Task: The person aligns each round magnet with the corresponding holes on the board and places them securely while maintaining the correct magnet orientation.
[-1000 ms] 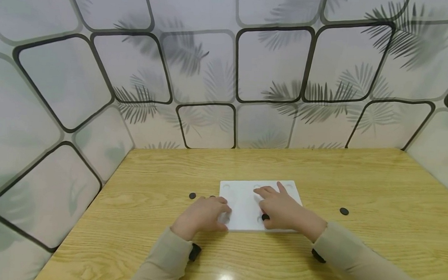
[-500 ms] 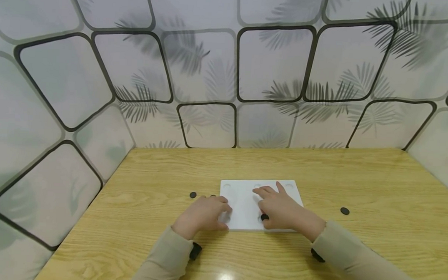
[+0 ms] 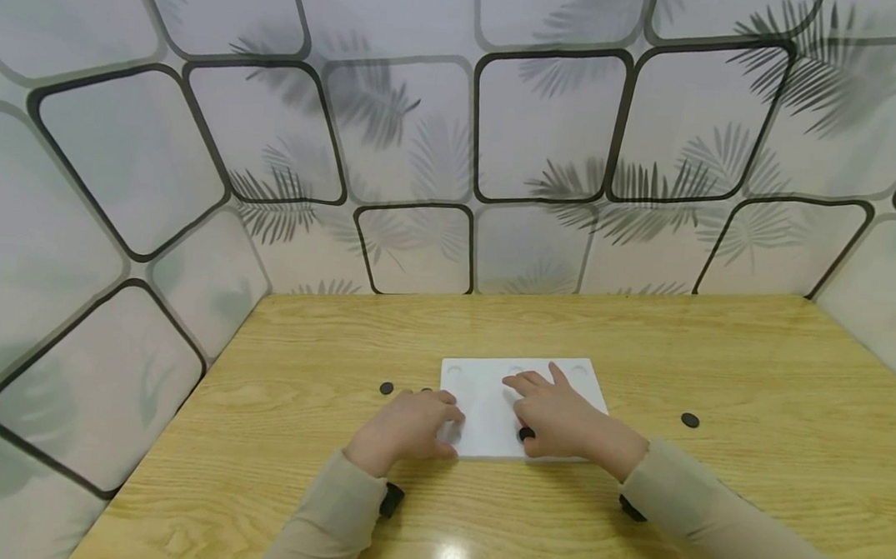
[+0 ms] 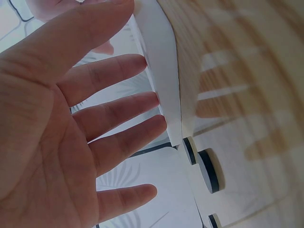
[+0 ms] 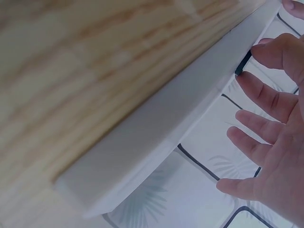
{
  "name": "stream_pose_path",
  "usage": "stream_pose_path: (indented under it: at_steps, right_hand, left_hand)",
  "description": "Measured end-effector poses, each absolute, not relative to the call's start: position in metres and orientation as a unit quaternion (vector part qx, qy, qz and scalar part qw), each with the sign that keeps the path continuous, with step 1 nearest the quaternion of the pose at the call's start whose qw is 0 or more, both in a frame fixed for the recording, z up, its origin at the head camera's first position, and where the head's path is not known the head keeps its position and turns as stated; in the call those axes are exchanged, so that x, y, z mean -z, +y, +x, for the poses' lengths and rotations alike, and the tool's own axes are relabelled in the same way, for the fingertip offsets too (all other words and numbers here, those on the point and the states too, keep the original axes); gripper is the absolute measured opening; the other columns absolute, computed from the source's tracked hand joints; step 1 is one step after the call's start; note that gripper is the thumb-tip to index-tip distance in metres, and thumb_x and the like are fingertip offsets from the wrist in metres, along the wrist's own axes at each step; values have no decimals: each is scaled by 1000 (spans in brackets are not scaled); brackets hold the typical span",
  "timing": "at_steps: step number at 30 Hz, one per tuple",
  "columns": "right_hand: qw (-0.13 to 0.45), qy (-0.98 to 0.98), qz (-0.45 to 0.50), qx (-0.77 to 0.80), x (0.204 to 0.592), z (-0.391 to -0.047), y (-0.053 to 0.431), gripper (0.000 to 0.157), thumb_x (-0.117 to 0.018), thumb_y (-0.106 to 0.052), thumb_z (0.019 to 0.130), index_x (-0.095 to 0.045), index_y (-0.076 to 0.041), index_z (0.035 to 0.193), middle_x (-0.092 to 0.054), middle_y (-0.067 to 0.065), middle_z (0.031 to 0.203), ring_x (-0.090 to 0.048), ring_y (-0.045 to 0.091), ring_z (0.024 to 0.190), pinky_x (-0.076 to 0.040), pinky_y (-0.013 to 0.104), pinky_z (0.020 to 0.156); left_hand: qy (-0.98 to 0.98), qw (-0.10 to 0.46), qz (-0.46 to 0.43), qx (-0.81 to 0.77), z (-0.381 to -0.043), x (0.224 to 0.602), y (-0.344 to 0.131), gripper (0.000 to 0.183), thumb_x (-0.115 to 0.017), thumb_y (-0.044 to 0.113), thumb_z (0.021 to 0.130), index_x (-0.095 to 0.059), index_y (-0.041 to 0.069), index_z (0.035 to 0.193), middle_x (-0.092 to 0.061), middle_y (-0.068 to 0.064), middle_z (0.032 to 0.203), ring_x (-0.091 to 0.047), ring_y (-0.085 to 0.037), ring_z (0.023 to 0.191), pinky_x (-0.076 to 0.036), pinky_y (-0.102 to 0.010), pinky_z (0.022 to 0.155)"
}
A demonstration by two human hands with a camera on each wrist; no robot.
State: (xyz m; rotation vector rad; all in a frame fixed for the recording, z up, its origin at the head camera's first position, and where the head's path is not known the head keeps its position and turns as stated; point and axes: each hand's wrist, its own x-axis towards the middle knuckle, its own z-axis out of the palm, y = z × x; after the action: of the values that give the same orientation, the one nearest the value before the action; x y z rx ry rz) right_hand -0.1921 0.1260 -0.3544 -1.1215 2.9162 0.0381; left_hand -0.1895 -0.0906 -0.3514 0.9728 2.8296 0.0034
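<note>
A flat white board (image 3: 483,402) with shallow round recesses lies on the table. My right hand (image 3: 565,418) is over its right half, pinching a small black disc (image 3: 526,434) between thumb and index finger near the board's front edge. In the right wrist view this disc (image 5: 243,63) stands at the board's upper edge, and the other fingers spread away from it. At the board's left end is my left hand (image 3: 406,425), its fingers extended. In the left wrist view the fingertips touch or nearly touch the board's side (image 4: 161,61), with nothing held.
On the wooden table (image 3: 298,440), a black disc (image 3: 386,388) lies left of the board, and another (image 3: 426,390) is partly hidden behind my left hand. A further disc (image 3: 690,420) lies to the right. Patterned fabric walls (image 3: 412,253) stand at the back and sides.
My right hand has shifted slightly left with the pinched disc, which now covers the front middle recess that showed beside it earlier. The left hand stays in place.
</note>
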Motion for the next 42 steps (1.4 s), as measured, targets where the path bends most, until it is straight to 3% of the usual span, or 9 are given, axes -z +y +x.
stream_pose_path:
  at_steps: [42]
  right_hand:
    - [-3,935,-356,-13,354,-191,126,24,-67,-21,72,-49,-21,56,-45,13,127,-39,30,116,-23,63,90]
  left_hand:
    - [944,72,322,2,-189,351,-91,42,-69,40,73,-63,20,109,-53,0,117,-52,-19,102,-42,-44,82]
